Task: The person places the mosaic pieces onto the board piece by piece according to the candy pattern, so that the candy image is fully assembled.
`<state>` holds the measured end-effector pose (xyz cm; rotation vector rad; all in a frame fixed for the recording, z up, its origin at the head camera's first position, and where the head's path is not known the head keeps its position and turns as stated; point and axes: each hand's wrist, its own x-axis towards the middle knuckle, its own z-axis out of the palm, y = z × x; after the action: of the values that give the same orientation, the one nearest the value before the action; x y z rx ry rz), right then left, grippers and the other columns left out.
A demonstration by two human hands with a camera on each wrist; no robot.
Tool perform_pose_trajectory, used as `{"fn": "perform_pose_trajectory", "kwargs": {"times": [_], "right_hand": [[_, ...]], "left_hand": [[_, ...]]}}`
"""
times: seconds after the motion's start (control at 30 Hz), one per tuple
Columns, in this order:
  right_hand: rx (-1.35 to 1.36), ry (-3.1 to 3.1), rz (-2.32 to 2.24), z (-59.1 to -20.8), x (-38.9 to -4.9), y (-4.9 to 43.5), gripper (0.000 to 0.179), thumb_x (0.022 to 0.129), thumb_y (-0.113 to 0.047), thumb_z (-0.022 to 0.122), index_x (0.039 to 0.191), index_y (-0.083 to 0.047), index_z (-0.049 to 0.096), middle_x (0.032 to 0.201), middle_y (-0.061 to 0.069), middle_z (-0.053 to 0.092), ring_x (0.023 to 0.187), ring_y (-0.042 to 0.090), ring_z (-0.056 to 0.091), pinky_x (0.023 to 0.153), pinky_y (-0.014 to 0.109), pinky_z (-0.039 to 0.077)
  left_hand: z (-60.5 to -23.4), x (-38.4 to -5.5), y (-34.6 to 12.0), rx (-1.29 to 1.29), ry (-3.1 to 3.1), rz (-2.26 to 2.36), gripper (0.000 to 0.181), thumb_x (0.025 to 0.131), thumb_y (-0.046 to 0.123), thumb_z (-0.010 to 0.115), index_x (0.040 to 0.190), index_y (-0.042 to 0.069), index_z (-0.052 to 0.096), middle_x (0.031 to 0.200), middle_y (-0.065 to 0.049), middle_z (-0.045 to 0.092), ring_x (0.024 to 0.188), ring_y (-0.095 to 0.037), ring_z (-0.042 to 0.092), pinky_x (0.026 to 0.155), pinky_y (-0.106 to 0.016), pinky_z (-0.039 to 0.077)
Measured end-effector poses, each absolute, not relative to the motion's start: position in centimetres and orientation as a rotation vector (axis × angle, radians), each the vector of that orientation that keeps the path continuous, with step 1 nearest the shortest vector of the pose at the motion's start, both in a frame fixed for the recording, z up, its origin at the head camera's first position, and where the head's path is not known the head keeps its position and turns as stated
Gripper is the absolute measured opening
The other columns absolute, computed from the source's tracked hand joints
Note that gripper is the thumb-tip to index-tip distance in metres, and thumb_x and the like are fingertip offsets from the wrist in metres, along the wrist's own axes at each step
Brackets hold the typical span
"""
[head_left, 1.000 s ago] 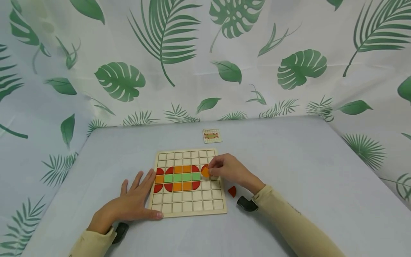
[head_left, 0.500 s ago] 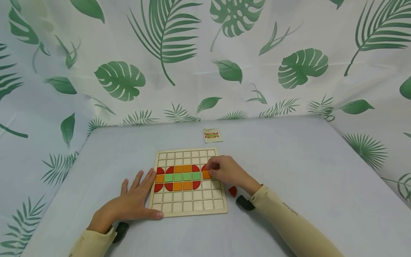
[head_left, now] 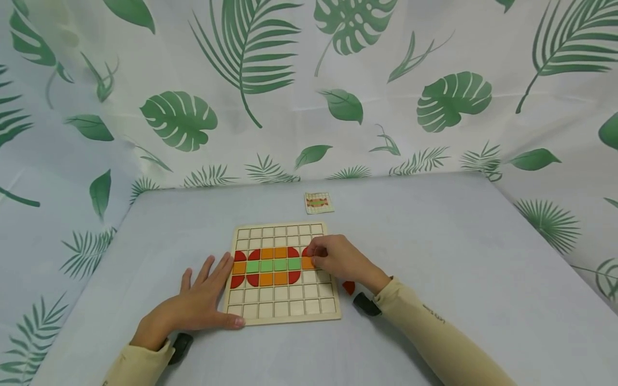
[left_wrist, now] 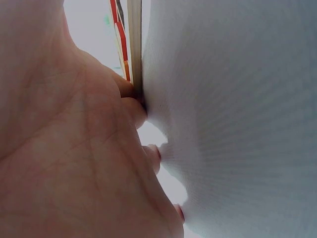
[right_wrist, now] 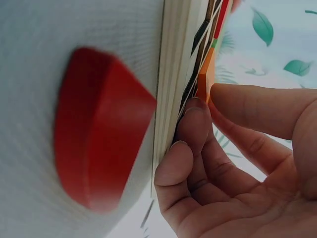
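Observation:
The wooden grid board [head_left: 296,308] lies flat, with red quarter-round, orange square and green square tiles [head_left: 266,266] in its middle rows. My left hand [head_left: 200,303] rests spread along the board's left edge [left_wrist: 133,39], fingers straight, thumb at the near left corner. At the board's right side, my right hand [head_left: 345,261] pinches an orange square tile [head_left: 307,263] sitting at a cell to the right of the green row. In the right wrist view the thumb touches this orange tile [right_wrist: 205,77], and the other fingers curl by the board's edge. A red tile behind it is partly hidden.
One loose red quarter-round tile [head_left: 349,287] lies on the table just right of the board, under the right wrist. A small pattern card [head_left: 318,202] lies beyond the board. A leaf-printed cloth [head_left: 289,107] hangs behind the table.
The orange tile, tilted one second ago, now sits squared at its cell, with my right hand slightly lower and further left over it. My left hand has stayed in place.

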<state>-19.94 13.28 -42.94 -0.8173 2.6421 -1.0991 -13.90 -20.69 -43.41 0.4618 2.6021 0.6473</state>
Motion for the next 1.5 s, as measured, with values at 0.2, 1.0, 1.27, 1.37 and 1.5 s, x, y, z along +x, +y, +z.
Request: {"fn": "perform_pose_trajectory", "kwargs": {"times": [0.2,1.0,1.27,1.37,1.5], "right_hand": [[-0.745,2.620,-1.087,-42.5,-19.7,13.4,0.010,0.100,0.000,0.070,0.106,-0.002,0.077,0.089,-0.002,0.070,0.081,0.015,0.059,0.075,0.032,0.053],[-0.922,2.527,-1.017,-40.9,-18.9,15.7,0.028,0.102,-0.007,0.070,0.128,0.004,0.070,0.107,0.004,0.071,0.097,0.017,0.064,0.087,0.035,0.055],[-0.792,2.507,-0.845,-39.9,-18.8,17.3,0.031,0.096,-0.013,0.078,0.125,-0.005,0.069,0.111,0.005,0.065,0.108,0.026,0.060,0.091,0.040,0.053],[-0.712,2.498,-0.773,-39.9,-18.9,18.0,0.032,0.092,-0.014,0.084,0.119,-0.010,0.069,0.108,0.005,0.061,0.103,0.024,0.057,0.088,0.039,0.051],[-0.651,2.500,-0.640,-40.2,-19.0,18.6,0.037,0.086,-0.017,0.091,0.113,-0.013,0.066,0.104,0.003,0.056,0.097,0.021,0.054,0.085,0.037,0.049]], "left_hand": [[-43.5,-14.0,-20.7,0.474,2.602,0.645,0.139,0.079,0.064,0.089,0.172,0.002,0.005,0.178,-0.021,0.001,0.160,-0.049,-0.012,0.114,-0.078,-0.015],[-44.2,-14.0,-21.2,0.498,2.608,0.684,0.144,0.075,0.074,0.085,0.172,0.004,0.006,0.178,-0.020,0.000,0.160,-0.047,-0.015,0.113,-0.076,-0.020],[-44.0,-13.9,-20.9,0.474,2.606,0.681,0.141,0.077,0.068,0.088,0.171,0.002,0.006,0.178,-0.022,0.001,0.159,-0.049,-0.013,0.113,-0.078,-0.017],[-44.0,-13.9,-20.9,0.479,2.601,0.687,0.141,0.077,0.068,0.088,0.171,0.000,0.007,0.178,-0.023,0.002,0.159,-0.049,-0.013,0.113,-0.077,-0.019],[-43.9,-13.9,-20.9,0.474,2.587,0.685,0.141,0.077,0.067,0.088,0.171,0.000,0.006,0.178,-0.023,0.001,0.159,-0.049,-0.014,0.113,-0.077,-0.019]]}}
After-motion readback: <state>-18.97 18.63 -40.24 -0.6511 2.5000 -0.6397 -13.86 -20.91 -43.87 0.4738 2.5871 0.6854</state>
